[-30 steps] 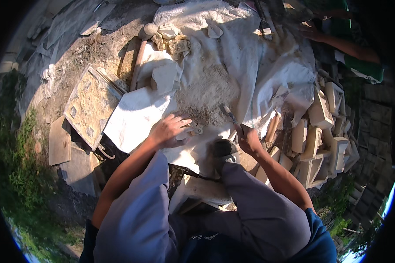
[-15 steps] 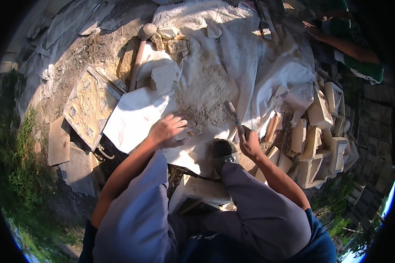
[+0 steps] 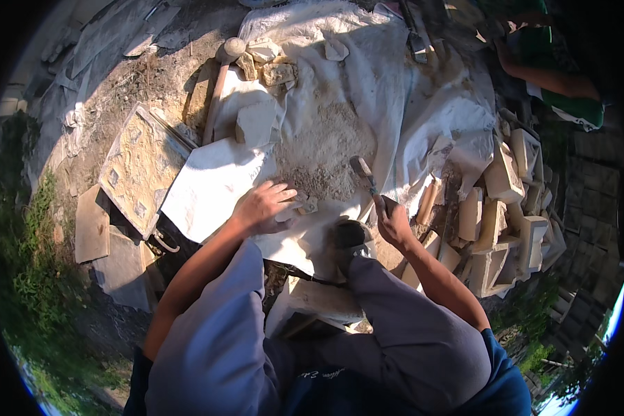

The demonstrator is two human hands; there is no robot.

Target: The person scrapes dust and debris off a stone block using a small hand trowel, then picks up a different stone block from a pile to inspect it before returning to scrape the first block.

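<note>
My left hand [image 3: 262, 208] rests low over the white sheeting, its fingers slightly spread on one side and the thumb on the other, around a pale piece of stone [image 3: 306, 204] that the hand partly covers. In my right hand [image 3: 393, 220] is the handle of a small hammer [image 3: 360, 168]. Its head is raised to the right of the stone and apart from it. Crumbled stone and dust [image 3: 326, 159] lie just beyond both hands. My shoe [image 3: 348, 236] stands between them on the dusty sheeting.
White sheeting [image 3: 215, 180] spreads over the ground. A stone block [image 3: 256, 123], a long-handled mallet [image 3: 218, 97] and a crusted square panel [image 3: 142, 170] lie to the left. Pale hollow blocks [image 3: 503, 173] are piled at right. Another person's arm [image 3: 548, 78] shows at the upper right.
The hammer's head has tilted slightly left and down in my right hand. My left hand stays almost still. The other person's arm at the upper right has shifted.
</note>
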